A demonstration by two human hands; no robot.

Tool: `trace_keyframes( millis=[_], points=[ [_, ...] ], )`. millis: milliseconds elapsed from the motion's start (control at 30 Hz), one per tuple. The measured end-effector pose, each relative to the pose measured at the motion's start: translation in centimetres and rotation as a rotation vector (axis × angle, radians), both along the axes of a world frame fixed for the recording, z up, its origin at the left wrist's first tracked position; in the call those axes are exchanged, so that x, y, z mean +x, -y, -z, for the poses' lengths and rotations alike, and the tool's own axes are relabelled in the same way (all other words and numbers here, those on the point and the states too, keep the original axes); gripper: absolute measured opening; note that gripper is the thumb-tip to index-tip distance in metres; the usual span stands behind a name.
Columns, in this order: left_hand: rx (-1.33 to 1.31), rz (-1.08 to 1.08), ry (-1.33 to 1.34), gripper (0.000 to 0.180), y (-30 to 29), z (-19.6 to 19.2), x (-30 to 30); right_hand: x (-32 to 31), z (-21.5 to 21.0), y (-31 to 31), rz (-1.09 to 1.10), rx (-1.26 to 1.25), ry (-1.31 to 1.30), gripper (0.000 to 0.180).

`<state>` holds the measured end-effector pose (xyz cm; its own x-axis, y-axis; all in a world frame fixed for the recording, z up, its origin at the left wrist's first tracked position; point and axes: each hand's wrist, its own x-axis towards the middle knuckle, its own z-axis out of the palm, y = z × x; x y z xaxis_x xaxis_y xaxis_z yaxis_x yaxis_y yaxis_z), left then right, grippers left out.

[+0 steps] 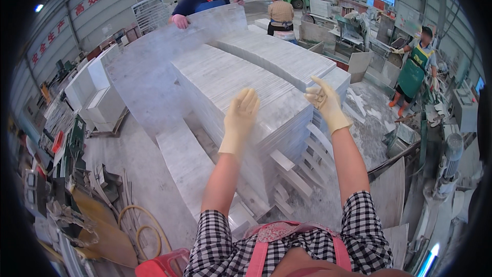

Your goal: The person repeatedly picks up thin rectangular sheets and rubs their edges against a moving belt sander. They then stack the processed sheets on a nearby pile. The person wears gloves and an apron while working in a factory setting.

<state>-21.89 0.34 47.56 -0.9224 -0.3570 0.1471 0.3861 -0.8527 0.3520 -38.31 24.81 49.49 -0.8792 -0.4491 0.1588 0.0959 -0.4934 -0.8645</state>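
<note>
Apparently readying for a grip, holding the left hand (242, 112) near the dial's centre with fingers together and gently curled, the right hand (326, 103) toward 2 o'clock with fingers spread wider, and gripping nothing with either. Probably needing next to bring both palms against a slab edge before closing on stone. Counting, around and beyond the two hands, one left stack of pale slabs (233, 73) at 12 o'clock, one right stack (283, 51) at 1, one large slab (221, 22) between 11 and 12 before one co-worker (206, 5), and two more people (281, 12).
</note>
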Motion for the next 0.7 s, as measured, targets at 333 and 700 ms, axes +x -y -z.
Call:
trace_keyframes(
  millis=[333,700],
  points=[
    [-0.562,0.511,0.214,0.044,-10.8,8.2,5.0,13.4,9.0,-7.5,-0.256,0.404,0.062,0.036],
    [-0.218,0.443,0.01,0.046,-9.2,5.4,2.4,13.4,9.9,-14.5,0.168,0.044,0.146,0.049]
  ],
)
